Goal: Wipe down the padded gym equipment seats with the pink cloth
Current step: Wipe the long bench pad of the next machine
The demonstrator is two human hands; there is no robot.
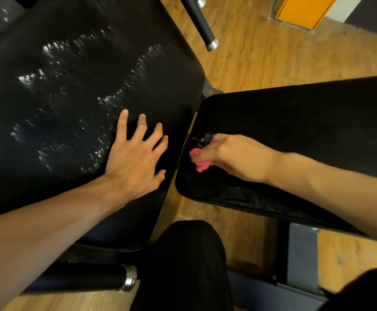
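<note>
On right pad [295, 122], right hand [234, 156] gripping pink cloth [199, 160].

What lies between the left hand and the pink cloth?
In the head view: bare black pad beside the left hand, then the narrow gap between the two pads; the pink cloth sits just beyond.

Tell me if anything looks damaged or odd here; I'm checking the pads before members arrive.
The large left pad shows patchy, glistening white streaks across its surface, either wet residue or worn vinyl; I cannot tell which. The right pad, where the right hand presses the pink cloth, looks even.
</note>
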